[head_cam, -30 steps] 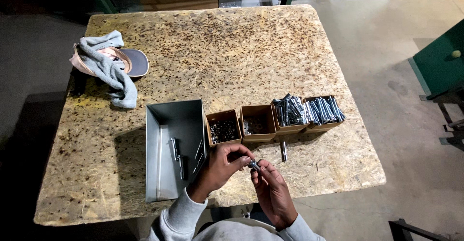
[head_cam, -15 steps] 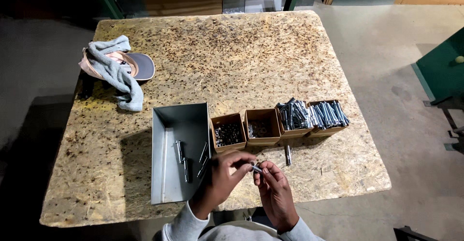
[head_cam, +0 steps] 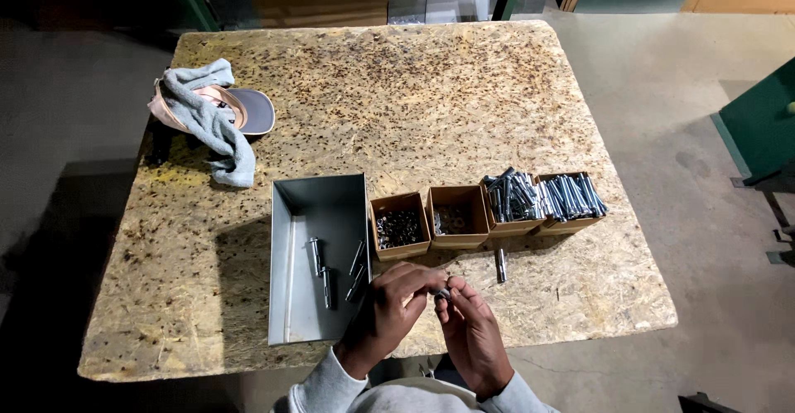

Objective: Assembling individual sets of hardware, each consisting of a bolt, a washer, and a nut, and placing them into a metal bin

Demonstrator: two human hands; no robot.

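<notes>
My left hand [head_cam: 396, 307] and my right hand [head_cam: 469, 327] meet over the near edge of the table, both pinching one small metal bolt [head_cam: 444, 294] between the fingertips. Just left of them lies a grey metal tray [head_cam: 291, 297] holding several bolts. Beyond my hands stands a row of small cardboard boxes: one with dark nuts [head_cam: 399, 227], one with washers [head_cam: 456, 217], two filled with long silver bolts [head_cam: 542, 197]. A single loose bolt [head_cam: 500, 265] lies on the table in front of the boxes.
The table is a chipboard slab [head_cam: 414, 98]. At its far left sit a cap [head_cam: 242, 111] and a light blue cloth [head_cam: 209, 123]. A green cabinet [head_cam: 758, 127] stands on the concrete floor at the right.
My hands have stayed together on the bolt, fingers shifting slightly. The view has drifted, so the table sits a little lower and further right in the picture.
</notes>
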